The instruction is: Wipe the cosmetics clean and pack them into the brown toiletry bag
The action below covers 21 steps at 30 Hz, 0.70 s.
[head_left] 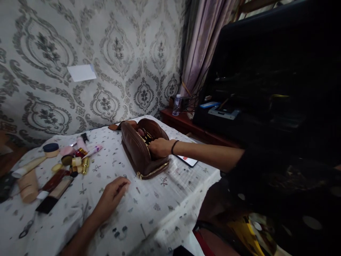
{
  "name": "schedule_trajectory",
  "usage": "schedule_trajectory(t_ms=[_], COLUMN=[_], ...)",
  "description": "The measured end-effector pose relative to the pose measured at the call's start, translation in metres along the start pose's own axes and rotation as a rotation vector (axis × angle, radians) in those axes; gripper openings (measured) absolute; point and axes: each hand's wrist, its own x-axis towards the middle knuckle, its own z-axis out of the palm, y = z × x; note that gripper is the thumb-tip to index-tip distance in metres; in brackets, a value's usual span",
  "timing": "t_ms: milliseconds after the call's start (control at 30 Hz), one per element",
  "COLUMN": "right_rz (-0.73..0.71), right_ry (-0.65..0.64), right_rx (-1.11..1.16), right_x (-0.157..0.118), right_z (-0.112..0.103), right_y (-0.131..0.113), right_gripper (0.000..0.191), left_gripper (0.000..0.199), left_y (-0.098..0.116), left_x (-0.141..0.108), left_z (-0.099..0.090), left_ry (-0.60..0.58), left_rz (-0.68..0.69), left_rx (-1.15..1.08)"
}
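Grey damask-print wall (117, 53) at back; white patterned cloth (144, 202) in front, R corner draping down. Brown zip makeup bag (134, 145) sits on cloth nr its R edge, twd far end: unzipped, mouth agape, gold zip showing, small cosmetics (141, 132) visible inside.

R hand (161, 147): at bag mouth, back of hand up, black band (174, 146) on wrist. Fingertips hidden in bag; can't tell whether pinching anything.

L hand (114, 193): just nr-side of bag, twd cloth's near edge; fingers loosely bent, thumb slightly apart.

Phone (192, 162), screen lit: nr cloth's R edge, partly behind R forearm.

L side of cloth, well apart from bag, grouped: jar w/ dark blue lid (51, 150), gold tube (85, 166), beige tube (28, 185), flat bottle w/ black cap (61, 186).

Past R edge: clear bottle (177, 105) upright on red-brown wooden ledge (170, 118); lilac curtain (202, 42) behind. White paper (82, 73) on wall, L.
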Motion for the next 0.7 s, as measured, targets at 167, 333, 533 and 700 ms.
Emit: schedule_trajectory(t_ms=[167,333,533,700], right_rz=[-0.027,-0.039,-0.115,-0.187], right_ry=[0.001,0.037,0.130,0.183], right_rx=[0.017,0.027,-0.097,-0.191], right_x=[-0.003,0.001,-0.013,-0.053], right_z=[0.000,0.004,-0.011,-0.010], right_y=[0.002,0.003,0.005,0.011], right_gripper=[0.044,0.043,0.027,0.022], left_gripper=[0.029,0.029,0.032,0.029], left_y=[-0.001,-0.003,0.002,0.006], left_x=[0.000,0.000,-0.001,-0.001], left_z=[0.000,0.001,-0.001,-0.003], left_ry=[0.003,0.009,-0.009,-0.016], left_rz=[0.010,0.008,0.000,0.013], left_rx=[0.006,0.027,0.028,0.048])
